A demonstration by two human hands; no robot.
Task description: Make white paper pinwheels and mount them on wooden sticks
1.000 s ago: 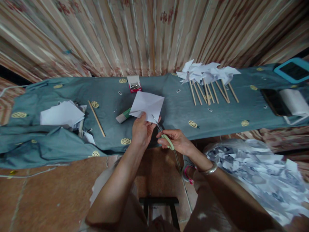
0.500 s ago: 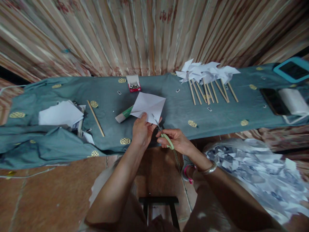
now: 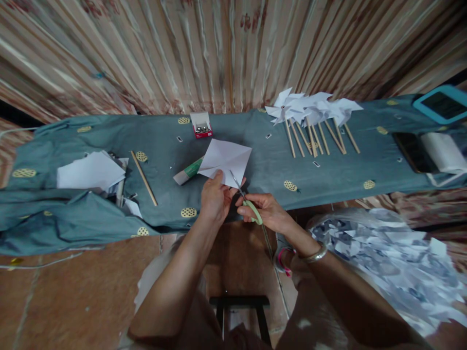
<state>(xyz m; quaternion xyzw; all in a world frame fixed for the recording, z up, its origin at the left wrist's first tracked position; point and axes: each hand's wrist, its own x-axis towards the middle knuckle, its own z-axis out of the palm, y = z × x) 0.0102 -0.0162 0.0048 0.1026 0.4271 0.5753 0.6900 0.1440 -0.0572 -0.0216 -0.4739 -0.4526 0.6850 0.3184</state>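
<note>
A creased white paper square is held over the table by my left hand, thumb on top and fingers beneath its near corner. My right hand grips green-handled scissors. Their blades lie over the near right part of the paper, pointing toward its middle; whether they are cutting cannot be made out. Under the paper's left corner lies a green and white box. Behind the paper stands a small open red and white box of shiny metal pins.
Paper pinwheels on wooden sticks lie at the back right. To the left are a loose stick and a paper stack. A phone, a tissue roll and a blue-framed tablet sit far right. A bag of paper pieces stands below.
Almost nothing differs. The paper has shifted very slightly to the right, while both hands and the scissors keep nearly the same pose.
</note>
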